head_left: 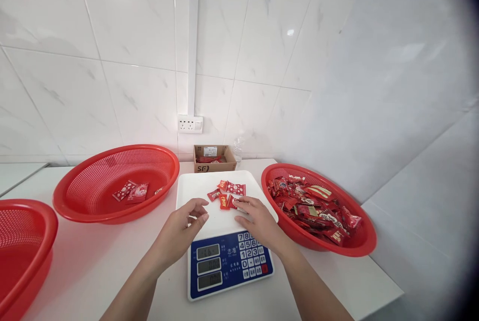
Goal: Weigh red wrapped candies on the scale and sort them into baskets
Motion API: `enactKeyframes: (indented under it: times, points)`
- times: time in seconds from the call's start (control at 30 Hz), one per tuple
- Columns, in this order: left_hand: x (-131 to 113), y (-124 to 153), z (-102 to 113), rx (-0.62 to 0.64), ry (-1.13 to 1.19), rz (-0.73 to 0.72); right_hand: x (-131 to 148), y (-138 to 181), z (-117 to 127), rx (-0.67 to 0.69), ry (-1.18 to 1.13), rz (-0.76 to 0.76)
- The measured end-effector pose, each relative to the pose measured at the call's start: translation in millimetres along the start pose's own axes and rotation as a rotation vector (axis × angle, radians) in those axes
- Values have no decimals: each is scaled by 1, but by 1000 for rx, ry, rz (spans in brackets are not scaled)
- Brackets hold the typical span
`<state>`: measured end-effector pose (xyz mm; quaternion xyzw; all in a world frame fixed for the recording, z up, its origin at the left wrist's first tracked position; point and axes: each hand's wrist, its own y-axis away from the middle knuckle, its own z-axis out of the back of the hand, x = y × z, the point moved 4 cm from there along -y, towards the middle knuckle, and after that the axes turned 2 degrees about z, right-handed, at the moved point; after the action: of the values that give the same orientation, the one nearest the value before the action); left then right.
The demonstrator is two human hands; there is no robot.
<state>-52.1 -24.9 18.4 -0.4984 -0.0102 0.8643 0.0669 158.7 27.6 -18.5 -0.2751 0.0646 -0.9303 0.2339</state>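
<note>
Several small red wrapped packets, probably sweets (235, 189), lie in a loose group on the white pan of a digital scale (194, 181). My left hand (183, 226) hovers at the pan's left side, fingers curved and apart from the thumb, with nothing in it. On the right, my right hand (260, 221) reaches over the pan with its fingers extended. Its fingertips touch or partly cover a red packet (232, 202); no grip on it shows. Below the hands is the scale's blue panel (231, 265) with three displays and a keypad.
A red basket (368, 231) heaped with red packets stands at right. At left, another red basket (84, 213) holds a few packets; a third basket (45, 226) is cut off by the frame. Behind the scale sit a cardboard box (215, 167) and a clear plastic bottle (238, 149).
</note>
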Motion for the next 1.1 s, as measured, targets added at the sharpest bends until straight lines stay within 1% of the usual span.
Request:
enactKeyframes:
  times: [0.07, 0.43, 0.57, 0.63, 0.7, 0.93, 1.1]
  points:
    - [0, 0, 0, 3, -2, 4, 2, -2, -1, 15, 20, 11]
    - [1, 0, -2, 38, -23, -5, 8, -23, -6, -22, 177, -37]
    - [2, 0, -2, 36, -21, -8, 22, -25, -8, -11, 176, 29]
    - [3, 0, -2, 35, -19, -8, 29, -26, -12, 14, 172, 71]
    - [3, 0, -1, 36, -17, -14, 32, -26, -15, 39, 178, 81]
    - [6, -1, -1, 40, -17, -17, 30, -26, -15, 42, 188, 43]
    - [5, -1, -2, 50, -10, -19, 24, -31, -15, 61, 211, -20]
